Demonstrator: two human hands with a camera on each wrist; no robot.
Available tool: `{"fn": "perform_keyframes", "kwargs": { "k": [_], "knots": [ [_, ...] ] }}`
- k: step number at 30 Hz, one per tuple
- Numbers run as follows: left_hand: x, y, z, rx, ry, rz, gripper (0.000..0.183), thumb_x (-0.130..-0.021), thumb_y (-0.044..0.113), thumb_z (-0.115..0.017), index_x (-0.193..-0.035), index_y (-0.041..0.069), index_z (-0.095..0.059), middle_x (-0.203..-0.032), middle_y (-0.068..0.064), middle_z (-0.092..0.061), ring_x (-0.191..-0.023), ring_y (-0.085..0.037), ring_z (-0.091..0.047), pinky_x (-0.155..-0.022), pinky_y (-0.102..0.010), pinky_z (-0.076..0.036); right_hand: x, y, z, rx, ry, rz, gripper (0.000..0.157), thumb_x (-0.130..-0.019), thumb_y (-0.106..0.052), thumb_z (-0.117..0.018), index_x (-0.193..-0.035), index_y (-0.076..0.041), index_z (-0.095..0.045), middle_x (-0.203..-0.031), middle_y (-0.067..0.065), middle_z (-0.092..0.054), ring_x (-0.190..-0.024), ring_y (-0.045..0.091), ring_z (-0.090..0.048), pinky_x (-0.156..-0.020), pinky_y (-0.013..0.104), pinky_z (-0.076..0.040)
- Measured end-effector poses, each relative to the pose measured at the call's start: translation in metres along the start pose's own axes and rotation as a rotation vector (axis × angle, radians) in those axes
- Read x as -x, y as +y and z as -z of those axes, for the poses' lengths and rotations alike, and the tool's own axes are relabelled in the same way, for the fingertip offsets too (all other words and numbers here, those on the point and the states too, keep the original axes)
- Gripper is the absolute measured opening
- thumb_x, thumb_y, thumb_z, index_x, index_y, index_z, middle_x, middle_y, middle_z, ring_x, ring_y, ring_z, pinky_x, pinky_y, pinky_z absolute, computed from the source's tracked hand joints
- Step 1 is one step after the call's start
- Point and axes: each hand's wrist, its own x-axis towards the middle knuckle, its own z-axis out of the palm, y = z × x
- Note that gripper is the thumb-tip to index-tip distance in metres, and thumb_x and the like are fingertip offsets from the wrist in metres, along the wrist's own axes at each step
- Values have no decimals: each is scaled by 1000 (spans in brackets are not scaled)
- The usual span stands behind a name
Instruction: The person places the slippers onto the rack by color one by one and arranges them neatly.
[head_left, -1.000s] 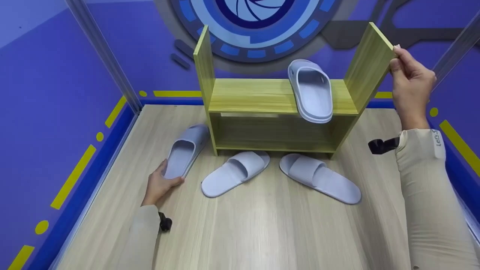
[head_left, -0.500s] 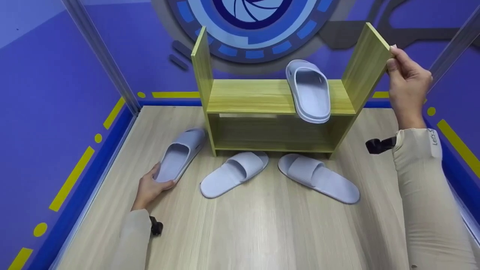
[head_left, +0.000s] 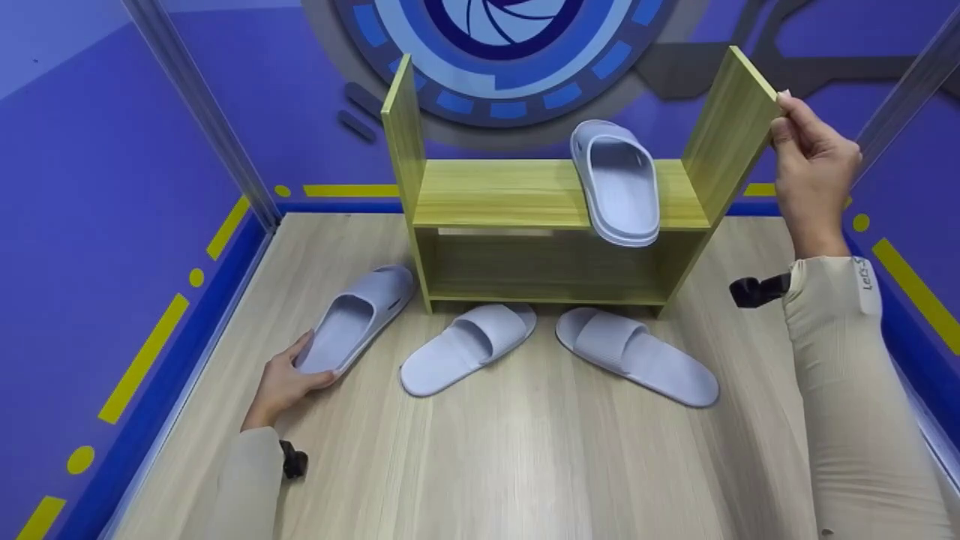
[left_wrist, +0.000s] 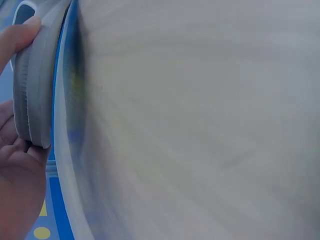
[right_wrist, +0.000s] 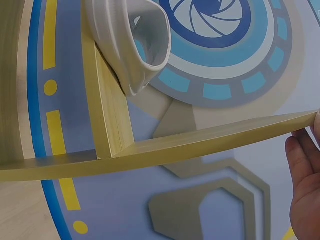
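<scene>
My left hand (head_left: pixel 281 381) holds the heel end of a pale grey-blue closed-toe slipper (head_left: pixel 341 331) left of the shelf, its toe pointing at the shelf's left side. In the left wrist view, the thumb presses one side of the slipper (left_wrist: pixel 37 90) and the fingers go under its heel, partly hidden. My right hand (head_left: pixel 816 169) pinches the upper front edge of the wooden shoe rack's (head_left: pixel 495 191) right side panel between thumb and fingers. On the rack's upper board lies a matching closed-toe slipper (head_left: pixel 626 187), its heel jutting over the front edge.
Two open-toe slippers lie on the wood-grain surface before the rack, a left one (head_left: pixel 465 352) and a right one (head_left: pixel 641 356), toes toward the rack and heels splayed outward. Blue printed walls (head_left: pixel 97 225) enclose the back and both sides.
My left hand has moved left and toward me with the closed-toe slipper, which has turned a little and now lies more slanted. My right hand keeps its hold on the rack's panel.
</scene>
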Motion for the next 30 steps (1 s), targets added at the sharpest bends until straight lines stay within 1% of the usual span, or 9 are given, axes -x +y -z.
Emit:
{"fn": "perform_keyframes", "kwargs": {
  "k": [3,6,9,15,20,25,30],
  "knots": [
    [4,-3,4,2,-12,-7,102,-73,37,-83,-153,11,-26,-157,-21,-24,-145,-39,-20,-117,-51,-21,1,0,-1,10,-1,7,30,-88,-11,-65,-118,-14,-70,-124,5,-65,-101,3,-67,-84,12,-51],
    [9,-6,8,14,-18,-10,101,-72,35,-84,-152,11,-27,-157,-19,-23,-146,-37,-19,-117,-51,-21,0,1,-1,13,-6,5,31,-88,-12,-65,-118,-14,-69,-125,5,-65,-102,4,-67,-85,13,-51],
    [13,-7,13,20,-32,-7,101,-72,36,-84,-153,13,-27,-158,-18,-22,-146,-37,-18,-116,-52,-22,-1,4,-1,22,-7,6,31,-88,-12,-65,-118,-15,-69,-125,5,-65,-102,4,-67,-85,13,-51],
    [21,-4,19,22,-65,6,102,-72,39,-83,-153,19,-25,-158,-19,-21,-147,-38,-16,-116,-56,-20,-1,5,1,7,-2,1,31,-87,-12,-65,-118,-14,-69,-124,6,-65,-103,5,-66,-87,15,-51],
    [28,1,20,8,-77,-10,102,-70,39,-84,-153,20,-28,-158,-19,-22,-146,-38,-19,-114,-56,-23,0,1,0,-14,-2,-4,31,-87,-11,-65,-118,-12,-69,-124,7,-65,-106,6,-66,-88,16,-51],
    [33,6,22,-19,-77,-34,101,-70,38,-85,-152,18,-30,-157,-20,-24,-145,-39,-21,-114,-56,-23,-2,4,0,-10,-6,-6,31,-87,-11,-65,-118,-13,-69,-125,6,-64,-106,6,-66,-88,16,-51],
    [38,5,22,0,-74,-68,98,-71,33,-85,-151,14,-32,-157,-17,-26,-145,-37,-21,-115,-54,-22,-1,5,1,4,-12,-5,32,-88,-11,-65,-120,-14,-68,-127,6,-64,-107,6,-66,-89,16,-50]
  ]
}}
